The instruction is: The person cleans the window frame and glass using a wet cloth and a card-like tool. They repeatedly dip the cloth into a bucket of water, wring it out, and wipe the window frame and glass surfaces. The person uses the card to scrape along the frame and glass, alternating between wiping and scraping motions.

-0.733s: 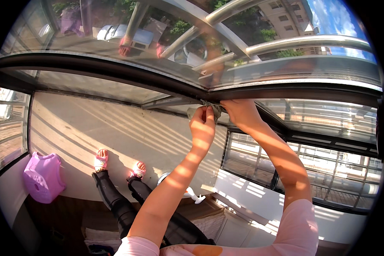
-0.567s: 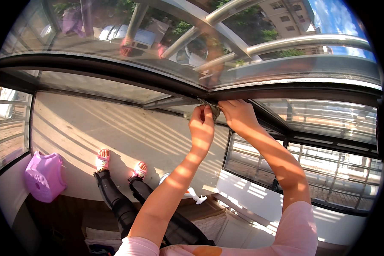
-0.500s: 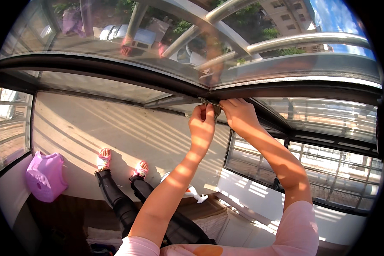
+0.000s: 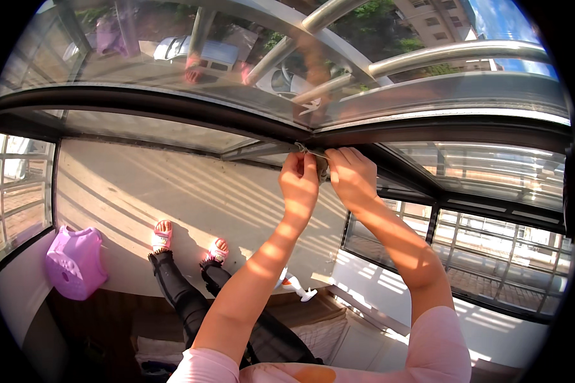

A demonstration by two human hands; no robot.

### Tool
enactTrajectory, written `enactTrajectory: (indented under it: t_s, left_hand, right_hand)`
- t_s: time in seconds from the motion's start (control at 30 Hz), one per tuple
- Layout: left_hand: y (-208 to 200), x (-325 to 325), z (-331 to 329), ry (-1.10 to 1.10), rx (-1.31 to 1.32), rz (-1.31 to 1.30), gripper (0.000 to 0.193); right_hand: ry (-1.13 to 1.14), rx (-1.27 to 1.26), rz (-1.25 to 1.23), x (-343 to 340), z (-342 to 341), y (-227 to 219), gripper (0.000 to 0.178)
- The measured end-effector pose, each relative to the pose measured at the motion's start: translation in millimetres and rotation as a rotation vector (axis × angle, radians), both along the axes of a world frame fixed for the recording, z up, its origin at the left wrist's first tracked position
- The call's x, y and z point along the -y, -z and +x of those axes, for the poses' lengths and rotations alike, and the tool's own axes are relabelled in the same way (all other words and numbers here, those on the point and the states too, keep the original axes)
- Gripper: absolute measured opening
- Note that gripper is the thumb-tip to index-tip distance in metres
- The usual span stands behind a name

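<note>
A small grey cloth is bunched at the corner where the two dark window frame rails meet, just under the glass pane. Most of it is hidden between the two hands — only a crumpled edge shows, so its full shape cannot be made out. A thin pale strand or wire runs from the corner across the top of the cloth; what it is stays unclear.

The left hand is curled closed with its fingertips pinched on the cloth's left side. The right hand is closed over the cloth's right side, fingers folded against the frame, the fingertips themselves out of sight behind the cloth.

Both forearms rise from the lower edge, ending in pink sleeves cut off by the picture's rim. Below, the person's legs in dark trousers and pink sandals stand on the floor, near a white spray bottle partly hidden behind the left forearm. A lilac plastic stool sits well to the left — beside a barred side window.
</note>
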State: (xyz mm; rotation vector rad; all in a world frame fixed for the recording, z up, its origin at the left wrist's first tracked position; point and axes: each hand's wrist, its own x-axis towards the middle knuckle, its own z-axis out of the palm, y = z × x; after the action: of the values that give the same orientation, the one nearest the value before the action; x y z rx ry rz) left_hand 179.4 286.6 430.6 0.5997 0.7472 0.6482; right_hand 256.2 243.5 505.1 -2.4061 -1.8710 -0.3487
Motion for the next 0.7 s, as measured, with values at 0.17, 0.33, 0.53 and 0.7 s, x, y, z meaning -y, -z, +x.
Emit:
enactTrajectory:
  t_s: [0.17,0.33,0.53,0.7]
  left_hand:
    - [-1.7,1.3,0.8,-0.109,-0.031,0.041,0.018]
    - [-1.7,-1.3,1.4,-0.044,-0.041,0.135,0.017]
    - [-4.9,-7.0,-7.4,-0.068,-0.078,0.115,0.019]
    - [4.8,-12.1,-1.2,-0.035,-0.111,0.261,0.026]
  right_hand:
    - [0.020,-0.003,-0.023,-7.4,-9.7,-3.6,0.018]
    - [0.027,-0.037,-0.025,-7.0,-4.5,-3.7,0.018]
    - [0.001,-0.023,0.031,-10.3,-11.3,-1.6,0.019]
    - [0.055,-0.061,0.014,-4.7,-10.1,-9.5,0.018]
